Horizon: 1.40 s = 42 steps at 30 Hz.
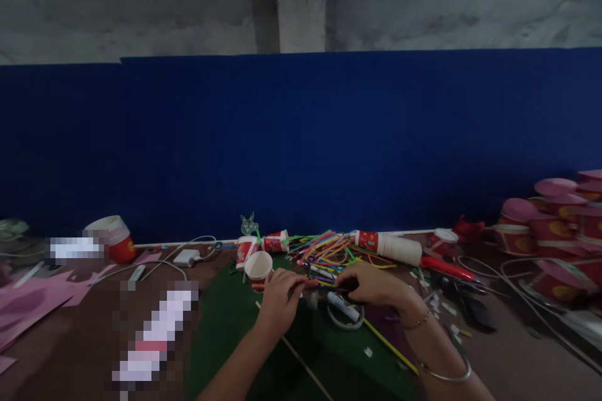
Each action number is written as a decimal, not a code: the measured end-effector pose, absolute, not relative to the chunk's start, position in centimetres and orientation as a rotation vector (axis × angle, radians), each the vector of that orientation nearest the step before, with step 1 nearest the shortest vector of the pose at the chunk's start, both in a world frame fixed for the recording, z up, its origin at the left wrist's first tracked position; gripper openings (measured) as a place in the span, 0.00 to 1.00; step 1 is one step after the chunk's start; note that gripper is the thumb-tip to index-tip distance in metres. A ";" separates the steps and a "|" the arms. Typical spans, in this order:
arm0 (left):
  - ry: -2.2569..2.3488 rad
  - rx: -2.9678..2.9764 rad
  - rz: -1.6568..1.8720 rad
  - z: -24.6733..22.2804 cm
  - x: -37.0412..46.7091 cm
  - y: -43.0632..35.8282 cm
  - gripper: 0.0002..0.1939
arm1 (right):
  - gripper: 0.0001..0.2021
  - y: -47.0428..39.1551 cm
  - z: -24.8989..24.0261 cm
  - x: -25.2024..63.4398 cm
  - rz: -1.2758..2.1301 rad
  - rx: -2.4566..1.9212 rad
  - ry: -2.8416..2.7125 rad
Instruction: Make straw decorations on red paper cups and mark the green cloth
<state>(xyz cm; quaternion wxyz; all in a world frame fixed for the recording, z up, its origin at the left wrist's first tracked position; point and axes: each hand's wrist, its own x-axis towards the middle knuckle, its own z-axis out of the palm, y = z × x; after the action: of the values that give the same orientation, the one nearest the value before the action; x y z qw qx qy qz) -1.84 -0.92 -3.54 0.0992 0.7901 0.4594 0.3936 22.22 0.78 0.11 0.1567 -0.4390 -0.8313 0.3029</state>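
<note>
**Orange straw (308, 284) in the left hand (283, 293), dark tool (345, 296) in the right hand (367, 283)**

We see one orange straw, thin, smooth and nearly level, running left to right over the green mat (226, 351) on the brown bench (75, 351). The left hand pinches it narrowly: one end shows left of the hand, the other reaches right, towards the right hand. The right hand is closed around one dark tool, too dim for us to name, beside the straw's right end; we cannot tell whether the two touch.

We count one open white-lined cup (258, 265) just beyond the left hand, one red cup (245, 253) standing behind it and one tipped cup (275, 242) to the right of that. One long cup stack (388, 246) lies on its side, farther right. The far straw pile (329, 252) is many-coloured and too tangled for us to count. Near the right hand we find one tape ring (345, 327) and one loose yellow straw (390, 346) slanting to the near right. The pink-topped cups (555, 219) at the far right overlap too much to count.
</note>
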 end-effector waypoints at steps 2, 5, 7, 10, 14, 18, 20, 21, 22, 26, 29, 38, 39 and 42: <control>1.350 2.317 1.190 -3.6 -1.9 -0.9 0.09 | 0.19 0.8 0.0 22.2 0.839 -1.277 -2.394; 1.339 2.222 1.271 -3.8 -1.9 -0.7 0.09 | 0.18 0.8 -0.1 22.0 0.773 -1.322 -2.440; 1.318 2.069 1.347 -3.8 -1.9 -0.7 0.10 | 0.17 0.8 -0.3 21.6 0.682 -1.336 -2.443; 1.239 1.726 1.411 -3.4 -1.6 -0.7 0.14 | 0.17 0.7 -0.5 20.7 0.565 -1.348 -2.385; 1.101 1.257 1.387 -2.7 -0.9 -1.0 0.17 | 0.18 0.5 -0.9 19.7 0.572 -1.432 -2.342; 0.951 0.956 1.387 -2.6 -0.6 -1.3 0.16 | 0.18 0.5 -1.6 19.0 0.534 -1.452 -2.360; 0.905 0.881 1.370 -2.8 -0.6 -1.3 0.16 | 0.18 0.5 -1.9 18.8 0.464 -1.473 -2.314; 0.896 0.861 1.362 -2.9 -0.7 -1.2 0.15 | 0.18 0.5 -2.0 18.7 0.444 -1.472 -2.301; 0.893 0.847 1.357 -3.0 -0.7 -1.2 0.15 | 0.18 0.5 -2.0 18.6 0.430 -1.472 -2.289; 0.886 0.832 1.359 -3.4 -1.0 -0.8 0.15 | 0.16 0.5 -1.6 18.6 0.459 -1.475 -2.264; 0.896 0.828 1.363 -3.5 -1.1 -0.6 0.15 | 0.14 0.6 -1.1 18.7 0.487 -1.535 -2.244; 0.970 0.883 1.345 -3.8 -0.9 -0.7 0.16 | 0.18 0.6 -3.4 18.1 0.403 -1.779 -2.360; 0.986 0.908 1.345 -3.7 -0.9 -0.7 0.16 | 0.18 0.7 -3.7 18.1 0.409 -1.794 -2.359; 1.031 0.986 1.348 -3.4 -0.7 -0.8 0.16 | 0.18 0.9 -3.9 18.4 0.459 -1.816 -2.340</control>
<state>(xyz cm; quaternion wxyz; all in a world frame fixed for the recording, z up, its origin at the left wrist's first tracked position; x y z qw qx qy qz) -0.71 -0.83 -3.45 0.5559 0.4175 0.4367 0.5710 18.36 0.94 -3.95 0.0721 -0.6043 -0.7786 0.1527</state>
